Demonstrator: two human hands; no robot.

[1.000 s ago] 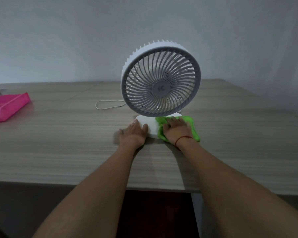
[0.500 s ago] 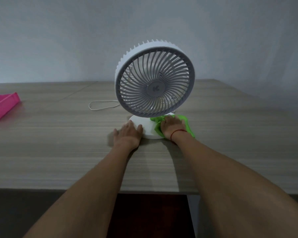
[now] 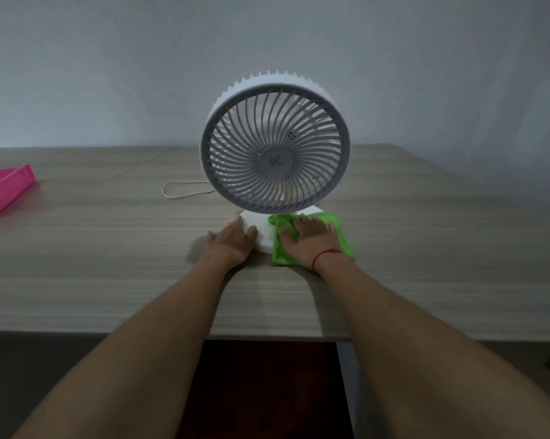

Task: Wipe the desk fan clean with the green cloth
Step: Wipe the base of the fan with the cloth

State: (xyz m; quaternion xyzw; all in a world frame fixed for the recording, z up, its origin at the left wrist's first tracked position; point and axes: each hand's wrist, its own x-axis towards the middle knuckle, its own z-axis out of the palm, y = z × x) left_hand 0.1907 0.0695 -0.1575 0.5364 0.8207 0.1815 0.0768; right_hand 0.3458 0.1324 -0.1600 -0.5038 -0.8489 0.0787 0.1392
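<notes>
Green cloth (image 3: 311, 245) lies spread under the right hand (image 3: 308, 242), which is flat and open, the palm pressing the cloth down and not gripping it. Part of the cloth covers the right side of the white base (image 3: 261, 231) of the desk fan (image 3: 275, 144), and the rest hangs over the edge onto the wood-grain counter (image 3: 108, 264). The left hand (image 3: 230, 240) is also flat and open, holding nothing; its fingertips rest on the left rim of the base, just beside the right hand.

The step now seems to be the wiping of the base. To do it well, the left hand should press firmly, because the fan is light and could slide or turn under the cloth. The right hand should move the cloth around the rim in a curve, then toward the stem behind its fingers, where dust probably collects. The round grille stands upright directly above both hands, so the strokes should stay low and not knock it. A thin white cord (image 3: 184, 190) lies beyond the left hand; better not to pull it.
</notes>
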